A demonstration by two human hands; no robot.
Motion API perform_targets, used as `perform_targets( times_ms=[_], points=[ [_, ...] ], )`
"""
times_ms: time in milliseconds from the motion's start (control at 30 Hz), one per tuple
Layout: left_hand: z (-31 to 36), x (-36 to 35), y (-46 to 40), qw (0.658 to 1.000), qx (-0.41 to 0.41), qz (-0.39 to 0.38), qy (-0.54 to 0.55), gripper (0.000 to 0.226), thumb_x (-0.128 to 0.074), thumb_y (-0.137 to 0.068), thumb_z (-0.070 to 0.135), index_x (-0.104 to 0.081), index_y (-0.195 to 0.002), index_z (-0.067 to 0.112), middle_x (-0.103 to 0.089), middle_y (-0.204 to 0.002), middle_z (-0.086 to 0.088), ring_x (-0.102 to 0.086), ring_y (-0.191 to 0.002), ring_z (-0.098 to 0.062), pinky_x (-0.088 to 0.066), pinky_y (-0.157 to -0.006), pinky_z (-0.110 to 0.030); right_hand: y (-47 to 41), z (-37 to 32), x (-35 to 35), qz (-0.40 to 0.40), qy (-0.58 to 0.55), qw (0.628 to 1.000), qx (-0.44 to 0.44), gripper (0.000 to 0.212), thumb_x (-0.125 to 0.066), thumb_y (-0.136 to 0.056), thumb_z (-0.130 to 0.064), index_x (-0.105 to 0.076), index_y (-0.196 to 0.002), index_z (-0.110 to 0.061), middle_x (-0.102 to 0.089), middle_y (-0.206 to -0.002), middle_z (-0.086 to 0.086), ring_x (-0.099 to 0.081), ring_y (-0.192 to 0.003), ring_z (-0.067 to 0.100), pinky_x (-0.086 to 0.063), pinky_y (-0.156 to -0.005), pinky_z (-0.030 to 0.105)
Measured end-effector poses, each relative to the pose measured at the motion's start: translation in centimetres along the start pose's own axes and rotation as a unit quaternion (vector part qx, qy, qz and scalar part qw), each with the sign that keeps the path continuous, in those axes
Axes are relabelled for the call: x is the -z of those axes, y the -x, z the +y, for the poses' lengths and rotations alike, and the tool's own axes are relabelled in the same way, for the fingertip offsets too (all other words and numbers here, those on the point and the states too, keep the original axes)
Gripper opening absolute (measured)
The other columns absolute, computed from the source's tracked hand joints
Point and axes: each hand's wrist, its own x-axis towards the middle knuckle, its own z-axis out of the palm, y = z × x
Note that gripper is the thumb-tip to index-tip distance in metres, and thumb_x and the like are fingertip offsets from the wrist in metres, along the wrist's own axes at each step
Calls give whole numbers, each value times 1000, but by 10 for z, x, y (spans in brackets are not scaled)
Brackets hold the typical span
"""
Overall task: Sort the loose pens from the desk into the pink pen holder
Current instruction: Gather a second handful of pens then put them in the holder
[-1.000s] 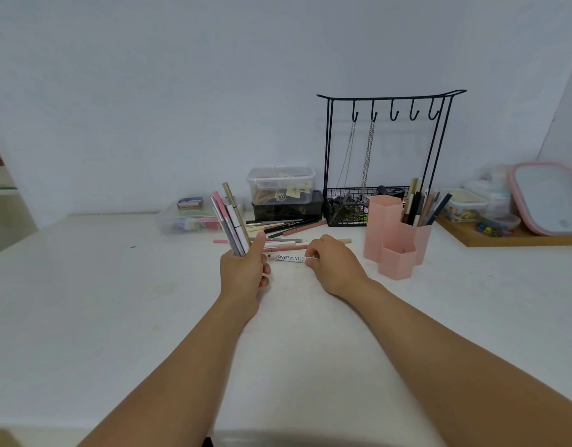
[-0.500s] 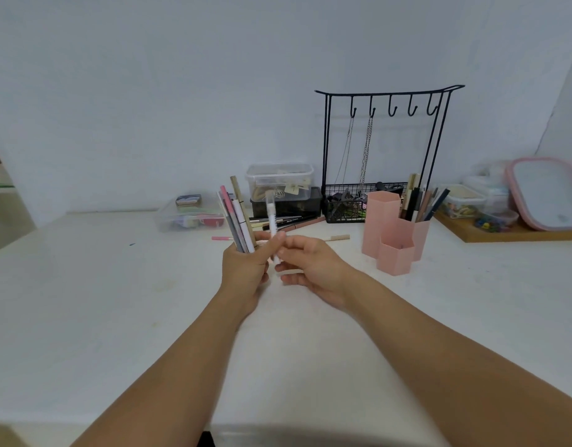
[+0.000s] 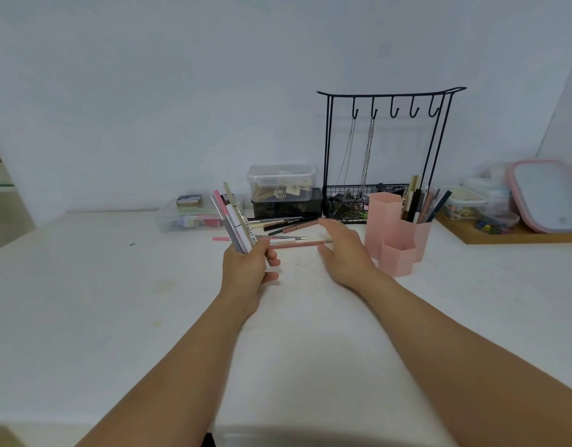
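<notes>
My left hand (image 3: 246,272) grips a bundle of pens (image 3: 234,222) that fans up and to the left, with a white pen marked SWEET MINT among them. My right hand (image 3: 342,250) hovers empty, fingers spread, just above the desk and over the right ends of the loose pens (image 3: 288,225) that lie in a heap behind both hands. The pink pen holder (image 3: 396,233), made of hexagonal tubes, stands right of my right hand, and its back tube holds several upright pens (image 3: 420,201).
A black wire jewellery stand (image 3: 388,150) with hanging chains rises behind the holder. Clear plastic boxes (image 3: 280,182) stand at the back, another box (image 3: 188,216) to the left. A wooden tray (image 3: 510,233) with containers and a pink-rimmed lid (image 3: 549,195) sits far right.
My right hand lifted the white SWEET MINT pen off the desk and passed it into the left hand's bundle. It has since let go and moved right, toward the loose pens.
</notes>
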Motion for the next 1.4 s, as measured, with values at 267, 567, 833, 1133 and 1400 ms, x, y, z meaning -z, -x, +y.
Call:
perform_targets(
  times_ms=[267,567,833,1133,1400],
  points=[
    [-1,1,-1,1000,7,-7,9,13,-66,-97,24,-58,-101,14,-50,-63,0,-43,-50,-11,-31,-37,-22,-4,6,-5,-79,163,983,-22,47,-36,-104,-26,-33,-150,-16,-40,-151,5,-36,-130,35,-36,-103,44],
    [-2,-1,0,999,11,-19,-28,22,-73,-93,31,-56,-89,16,-46,-61,-1,-39,-50,-14,-32,-38,-22,-5,1,-3,-6,171,984,-52,22,-50,-96,-6,-57,-117,-10,-47,-123,10,-49,-105,31,-46,-82,39],
    [-2,-1,-2,999,15,-11,-47,23,-70,-95,33,-59,-90,13,-54,-65,-5,-46,-52,-15,-37,-39,-23,-3,1,5,-3,214,976,-39,34,-46,-89,7,-61,-115,-9,-58,-112,11,-59,-98,29,-51,-77,36],
    [1,0,4,999,-1,-37,-10,25,-76,-90,34,-62,-85,15,-48,-57,0,-42,-49,-14,-33,-39,-24,6,-40,4,69,-247,966,-39,9,-57,-98,-13,-65,-100,-16,-62,-97,0,-55,-75,11,-42,-63,22],
    [5,1,9,999,-9,-40,28,29,-82,-83,37,-66,-70,16,-50,-50,4,-43,-43,-9,-31,-40,-22,26,-69,-13,-50,-472,879,-41,15,-63,-95,-8,-68,-108,-1,-67,-79,7,-59,-61,8,-49,-55,22]
  ],
)
